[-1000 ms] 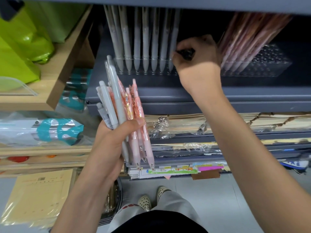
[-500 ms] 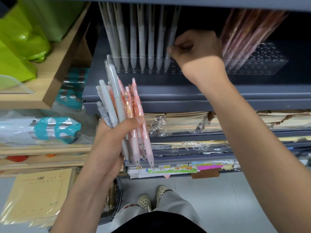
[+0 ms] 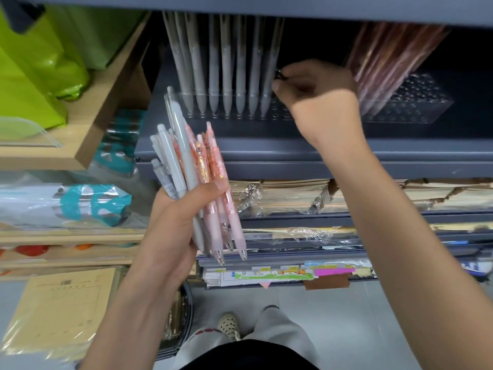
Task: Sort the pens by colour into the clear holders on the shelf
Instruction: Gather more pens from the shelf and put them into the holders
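A bundle of grey and pale pink plastic click pens point(image 3: 197, 177) stands tips down in the left hand point(image 3: 176, 222), whose fingers and thumb wrap round the barrels; it is held below and to the left of the clear perforated plastic holder point(image 3: 280, 110). That holder sits on the dark grey metal shelf point(image 3: 266, 153) and carries a row of upright grey pens point(image 3: 226, 76) in its left part. At the holder's right end, just beside the last grey pen, the right hand point(image 3: 320, 97) has its fingers curled, thumb and forefinger pinching a small dark object point(image 3: 278, 75) too blurred to name. To the right of the holder, beyond that hand, a second clear perforated holder point(image 3: 410, 102) bears leaning pink pens point(image 3: 386, 54). Below the holder, under the shelf edge, lie stacked brown paper pads in clear wrap point(image 3: 293, 193). Well to the holder's left, glossy green bags point(image 3: 40, 76) rest on a light wooden shelf point(image 3: 101, 116).
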`<action>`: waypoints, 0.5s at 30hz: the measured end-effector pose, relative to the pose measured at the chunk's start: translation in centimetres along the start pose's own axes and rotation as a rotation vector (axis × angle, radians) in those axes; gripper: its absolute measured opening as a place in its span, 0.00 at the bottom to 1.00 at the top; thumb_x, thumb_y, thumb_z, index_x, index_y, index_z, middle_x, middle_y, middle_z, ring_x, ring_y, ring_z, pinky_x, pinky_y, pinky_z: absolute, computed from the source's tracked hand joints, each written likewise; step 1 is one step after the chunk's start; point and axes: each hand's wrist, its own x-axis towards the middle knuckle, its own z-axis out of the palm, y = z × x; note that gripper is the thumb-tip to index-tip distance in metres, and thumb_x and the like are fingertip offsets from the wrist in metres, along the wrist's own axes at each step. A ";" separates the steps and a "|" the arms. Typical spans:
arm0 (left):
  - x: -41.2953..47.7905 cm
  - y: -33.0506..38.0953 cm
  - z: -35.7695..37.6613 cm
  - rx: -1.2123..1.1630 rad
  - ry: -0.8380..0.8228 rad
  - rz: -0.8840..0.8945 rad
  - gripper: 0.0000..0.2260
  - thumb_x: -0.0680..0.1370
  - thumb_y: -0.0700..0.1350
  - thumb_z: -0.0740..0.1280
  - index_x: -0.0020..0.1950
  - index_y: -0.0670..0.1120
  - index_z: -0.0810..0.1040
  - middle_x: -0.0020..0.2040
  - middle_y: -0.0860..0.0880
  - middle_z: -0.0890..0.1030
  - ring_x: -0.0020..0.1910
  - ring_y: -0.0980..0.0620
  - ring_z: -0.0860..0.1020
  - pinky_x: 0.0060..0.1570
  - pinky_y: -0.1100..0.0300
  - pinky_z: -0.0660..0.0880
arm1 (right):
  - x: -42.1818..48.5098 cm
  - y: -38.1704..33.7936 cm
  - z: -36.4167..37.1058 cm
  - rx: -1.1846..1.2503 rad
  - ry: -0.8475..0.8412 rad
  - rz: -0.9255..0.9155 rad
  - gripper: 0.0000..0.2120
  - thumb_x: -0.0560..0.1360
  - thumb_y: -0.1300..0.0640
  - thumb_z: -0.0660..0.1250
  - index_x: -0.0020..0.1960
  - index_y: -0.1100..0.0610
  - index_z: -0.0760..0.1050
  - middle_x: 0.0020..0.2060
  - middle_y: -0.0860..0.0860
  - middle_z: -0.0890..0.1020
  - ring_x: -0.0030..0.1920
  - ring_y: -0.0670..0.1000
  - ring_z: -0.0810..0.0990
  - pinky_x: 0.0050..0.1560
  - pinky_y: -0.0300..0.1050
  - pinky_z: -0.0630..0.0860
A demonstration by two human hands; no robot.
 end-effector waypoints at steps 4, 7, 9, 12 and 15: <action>0.0 0.1 0.2 0.008 0.016 0.023 0.08 0.65 0.43 0.76 0.41 0.56 0.86 0.32 0.54 0.81 0.31 0.55 0.82 0.26 0.59 0.78 | -5.1 0.1 -3.2 0.216 -0.173 0.141 0.06 0.75 0.56 0.70 0.41 0.55 0.81 0.34 0.52 0.85 0.32 0.48 0.81 0.34 0.44 0.78; 0.0 0.0 0.8 0.018 0.042 0.044 0.12 0.66 0.42 0.75 0.48 0.50 0.84 0.34 0.53 0.82 0.32 0.54 0.82 0.28 0.59 0.78 | -9.7 -0.2 -4.8 0.387 -0.502 0.312 0.08 0.74 0.53 0.73 0.40 0.58 0.81 0.34 0.56 0.85 0.30 0.51 0.81 0.29 0.40 0.76; 0.0 -0.2 1.6 0.030 0.047 0.064 0.12 0.67 0.42 0.75 0.49 0.50 0.83 0.34 0.52 0.83 0.32 0.52 0.82 0.29 0.58 0.79 | -11.6 -0.4 -4.9 0.415 -0.611 0.372 0.09 0.70 0.51 0.75 0.41 0.57 0.82 0.34 0.56 0.85 0.30 0.52 0.81 0.29 0.41 0.77; -0.2 -0.6 3.0 0.057 0.037 0.103 0.09 0.67 0.42 0.76 0.46 0.52 0.84 0.35 0.51 0.82 0.35 0.51 0.82 0.32 0.57 0.79 | -12.5 -0.2 -4.9 0.413 -0.615 0.418 0.10 0.68 0.54 0.78 0.43 0.58 0.81 0.33 0.55 0.84 0.29 0.52 0.81 0.30 0.42 0.77; -0.4 -1.2 4.6 0.044 0.038 0.106 0.06 0.68 0.41 0.75 0.42 0.52 0.84 0.32 0.51 0.80 0.32 0.50 0.81 0.31 0.55 0.79 | -12.4 0.1 -5.7 0.377 -0.600 0.422 0.08 0.69 0.58 0.77 0.45 0.59 0.80 0.32 0.54 0.83 0.27 0.51 0.80 0.29 0.43 0.78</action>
